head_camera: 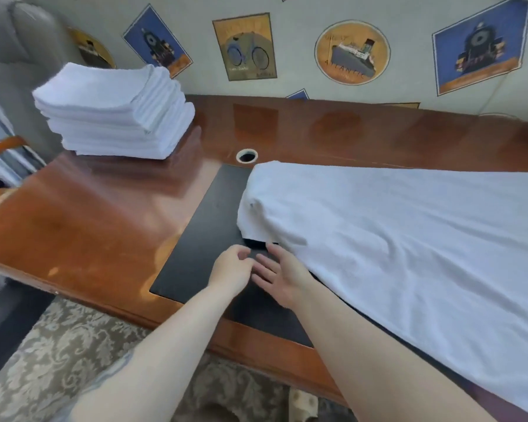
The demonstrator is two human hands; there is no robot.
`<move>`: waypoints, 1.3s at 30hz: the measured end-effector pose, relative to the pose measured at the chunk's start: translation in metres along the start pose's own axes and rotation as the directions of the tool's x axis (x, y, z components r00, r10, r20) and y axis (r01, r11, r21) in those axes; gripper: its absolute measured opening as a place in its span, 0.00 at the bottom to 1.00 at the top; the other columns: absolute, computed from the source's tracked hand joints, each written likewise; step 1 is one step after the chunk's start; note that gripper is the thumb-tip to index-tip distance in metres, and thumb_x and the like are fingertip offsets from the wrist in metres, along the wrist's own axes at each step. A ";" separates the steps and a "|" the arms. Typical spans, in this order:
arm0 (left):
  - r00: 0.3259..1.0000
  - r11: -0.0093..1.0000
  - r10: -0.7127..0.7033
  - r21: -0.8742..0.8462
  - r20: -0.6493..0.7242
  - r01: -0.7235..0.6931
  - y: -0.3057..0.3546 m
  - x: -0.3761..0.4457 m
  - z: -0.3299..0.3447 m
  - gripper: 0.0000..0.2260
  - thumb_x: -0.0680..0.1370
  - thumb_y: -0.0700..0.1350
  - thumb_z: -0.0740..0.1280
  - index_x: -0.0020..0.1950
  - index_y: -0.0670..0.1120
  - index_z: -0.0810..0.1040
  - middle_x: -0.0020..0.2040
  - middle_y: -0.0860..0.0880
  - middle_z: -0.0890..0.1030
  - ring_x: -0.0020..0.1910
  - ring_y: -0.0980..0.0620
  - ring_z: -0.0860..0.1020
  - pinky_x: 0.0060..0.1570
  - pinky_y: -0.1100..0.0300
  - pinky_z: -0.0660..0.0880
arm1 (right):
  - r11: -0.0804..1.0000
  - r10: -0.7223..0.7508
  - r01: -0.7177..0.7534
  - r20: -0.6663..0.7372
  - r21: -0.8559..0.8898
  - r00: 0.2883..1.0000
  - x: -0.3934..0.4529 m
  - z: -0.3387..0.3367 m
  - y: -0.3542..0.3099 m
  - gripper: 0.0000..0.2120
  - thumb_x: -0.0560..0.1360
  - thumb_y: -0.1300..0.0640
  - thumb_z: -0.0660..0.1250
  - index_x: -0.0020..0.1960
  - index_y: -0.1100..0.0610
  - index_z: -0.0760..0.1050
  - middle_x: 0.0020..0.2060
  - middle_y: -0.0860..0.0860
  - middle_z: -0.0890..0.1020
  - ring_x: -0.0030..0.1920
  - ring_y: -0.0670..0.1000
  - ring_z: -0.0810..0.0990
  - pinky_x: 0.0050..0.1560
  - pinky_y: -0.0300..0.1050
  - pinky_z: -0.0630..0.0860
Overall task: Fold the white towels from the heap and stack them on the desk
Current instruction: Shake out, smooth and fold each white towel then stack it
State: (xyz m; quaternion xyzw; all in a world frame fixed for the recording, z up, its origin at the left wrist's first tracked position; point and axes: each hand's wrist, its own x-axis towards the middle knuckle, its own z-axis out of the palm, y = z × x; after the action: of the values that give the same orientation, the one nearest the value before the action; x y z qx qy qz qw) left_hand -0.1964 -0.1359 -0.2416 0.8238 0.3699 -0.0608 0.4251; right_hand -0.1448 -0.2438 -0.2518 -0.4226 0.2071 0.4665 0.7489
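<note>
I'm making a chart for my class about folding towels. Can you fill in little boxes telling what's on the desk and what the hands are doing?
folded stack: white towels piled at the desk's far left
spread towel: lies flat on the right, left end folded over
desk: shiny brown wood with a black inlay
left hand: loosely curled, holding nothing
right hand: open, beside the towel's near edge

Your left hand (230,268) hovers over the desk's black inlay (201,236) with its fingers loosely curled and holding nothing. Your right hand (282,277) sits just beside it over the same inlay, palm turned toward the left hand, fingers spread and relaxed. Both bare forearms reach in from the desk's near edge, converging.
</note>
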 end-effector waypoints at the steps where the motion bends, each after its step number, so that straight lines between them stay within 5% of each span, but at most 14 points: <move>1: 1.000 0.998 -0.020 -0.051 0.020 0.021 0.000 0.010 -0.002 0.15 0.79 0.41 0.61 0.65 0.48 0.76 0.63 0.50 0.78 0.63 0.50 0.74 0.58 0.58 0.69 | 0.990 0.010 -0.010 -0.002 0.143 1.000 0.008 0.010 -0.007 0.14 0.78 0.54 0.68 0.62 0.55 0.73 0.61 0.55 0.77 0.55 0.53 0.81 0.54 0.51 0.78; 7: 0.966 0.996 0.088 -0.029 0.243 -0.083 0.001 0.087 -0.017 0.12 0.78 0.39 0.61 0.58 0.48 0.77 0.58 0.49 0.80 0.54 0.49 0.78 0.51 0.57 0.72 | 0.898 0.106 0.043 -0.311 0.437 0.944 0.057 0.071 -0.051 0.22 0.69 0.41 0.76 0.50 0.57 0.75 0.54 0.49 0.79 0.52 0.51 0.77 0.60 0.46 0.72; 9: 0.927 0.970 -0.001 -0.226 0.374 0.092 0.012 0.118 -0.029 0.07 0.79 0.40 0.60 0.51 0.46 0.78 0.53 0.46 0.83 0.47 0.49 0.80 0.46 0.57 0.74 | 0.803 0.122 0.153 -0.409 0.577 0.904 0.069 0.081 -0.061 0.18 0.71 0.45 0.75 0.50 0.57 0.75 0.54 0.49 0.80 0.53 0.50 0.78 0.58 0.43 0.73; 12: 0.678 0.772 -0.128 -0.357 0.724 0.527 0.016 0.148 -0.043 0.10 0.81 0.42 0.62 0.58 0.41 0.79 0.53 0.44 0.85 0.52 0.47 0.83 0.49 0.53 0.77 | 0.701 -0.030 0.341 -0.452 0.626 0.892 0.068 0.094 -0.067 0.10 0.74 0.53 0.72 0.50 0.58 0.76 0.47 0.51 0.82 0.51 0.50 0.81 0.50 0.43 0.76; 14: 0.521 0.745 -0.122 -0.269 0.845 0.610 0.013 0.160 -0.043 0.12 0.81 0.41 0.62 0.61 0.40 0.78 0.55 0.43 0.84 0.55 0.45 0.82 0.52 0.51 0.77 | 0.567 -0.283 0.450 -0.350 0.690 0.893 0.054 0.097 -0.068 0.11 0.70 0.57 0.71 0.51 0.60 0.78 0.48 0.54 0.83 0.50 0.53 0.82 0.53 0.47 0.79; 17: 0.369 0.601 -0.119 -0.229 0.922 0.766 0.010 0.164 -0.036 0.19 0.84 0.49 0.54 0.65 0.39 0.75 0.58 0.41 0.82 0.57 0.42 0.81 0.54 0.47 0.77 | 0.293 -0.638 0.532 -0.252 0.794 0.728 0.031 0.075 -0.050 0.14 0.68 0.59 0.70 0.53 0.62 0.80 0.53 0.57 0.83 0.59 0.58 0.80 0.65 0.55 0.73; 21: 0.233 0.157 0.081 -0.243 0.969 0.957 0.016 0.160 -0.021 0.34 0.79 0.67 0.52 0.69 0.39 0.69 0.64 0.36 0.77 0.64 0.35 0.76 0.60 0.35 0.71 | -0.013 -0.558 0.634 -0.532 0.773 0.637 0.004 0.041 0.015 0.18 0.71 0.47 0.71 0.59 0.52 0.80 0.54 0.48 0.84 0.57 0.52 0.82 0.59 0.46 0.77; 25: 0.285 0.179 0.203 -0.322 0.937 0.930 0.060 0.169 -0.008 0.33 0.75 0.68 0.60 0.72 0.48 0.67 0.69 0.40 0.74 0.67 0.36 0.72 0.44 0.38 0.79 | -0.030 -0.543 0.694 -0.595 0.719 0.592 0.012 0.039 0.062 0.31 0.68 0.47 0.76 0.69 0.52 0.74 0.64 0.52 0.79 0.65 0.57 0.77 0.71 0.55 0.66; 29: 0.405 0.353 -0.168 -0.329 0.899 0.876 0.114 0.167 0.006 0.20 0.73 0.52 0.74 0.51 0.38 0.72 0.46 0.38 0.79 0.41 0.38 0.79 0.28 0.46 0.77 | 0.138 -0.491 0.754 -0.617 0.642 0.615 0.018 0.053 0.060 0.21 0.73 0.58 0.70 0.66 0.53 0.77 0.61 0.52 0.82 0.59 0.54 0.82 0.67 0.55 0.71; 31: 0.493 0.486 -0.251 -0.332 0.833 0.809 0.134 0.175 0.008 0.09 0.78 0.42 0.68 0.46 0.37 0.73 0.43 0.43 0.77 0.40 0.43 0.77 0.30 0.51 0.76 | 0.244 -0.452 0.776 -0.639 0.582 0.622 0.023 0.069 0.055 0.21 0.74 0.59 0.68 0.67 0.54 0.75 0.57 0.51 0.83 0.56 0.53 0.83 0.62 0.52 0.75; 34: 0.585 0.621 0.009 -0.463 0.811 0.632 0.178 0.200 -0.013 0.07 0.81 0.36 0.58 0.47 0.43 0.73 0.50 0.52 0.79 0.48 0.50 0.79 0.45 0.56 0.77 | 0.470 -0.562 0.813 -0.593 0.345 0.577 0.022 0.098 0.036 0.19 0.79 0.58 0.64 0.69 0.48 0.72 0.60 0.46 0.82 0.60 0.49 0.81 0.63 0.48 0.73; 35: 0.619 0.603 0.126 -0.555 0.776 0.573 0.194 0.211 -0.027 0.08 0.81 0.36 0.57 0.48 0.42 0.74 0.50 0.51 0.82 0.47 0.48 0.81 0.45 0.52 0.78 | 0.491 -0.620 0.824 -0.550 0.282 0.559 0.019 0.108 0.024 0.19 0.79 0.58 0.64 0.68 0.46 0.72 0.61 0.45 0.81 0.62 0.48 0.79 0.64 0.48 0.73; 37: 0.554 0.514 0.368 -0.660 0.747 0.549 0.221 0.230 -0.065 0.11 0.79 0.35 0.58 0.57 0.39 0.77 0.57 0.41 0.82 0.51 0.41 0.82 0.50 0.45 0.77 | 0.479 -0.712 0.851 -0.470 0.218 0.521 0.014 0.125 0.001 0.18 0.79 0.57 0.66 0.67 0.45 0.73 0.63 0.45 0.80 0.64 0.47 0.78 0.64 0.47 0.73; 39: 0.568 0.383 0.439 -0.716 0.697 0.583 0.228 0.250 -0.093 0.22 0.69 0.29 0.64 0.64 0.36 0.77 0.60 0.36 0.80 0.58 0.36 0.78 0.57 0.40 0.72 | 0.449 -0.765 0.880 -0.443 0.153 0.467 0.014 0.141 -0.017 0.18 0.78 0.56 0.68 0.67 0.46 0.74 0.63 0.46 0.80 0.64 0.46 0.77 0.64 0.47 0.73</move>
State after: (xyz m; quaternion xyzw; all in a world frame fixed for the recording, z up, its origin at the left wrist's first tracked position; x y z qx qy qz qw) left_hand 0.1139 -0.0103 -0.1372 0.2872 0.1359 -0.2404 0.9172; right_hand -0.1352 -0.1232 -0.1757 -0.3909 0.1685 -0.0822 0.9011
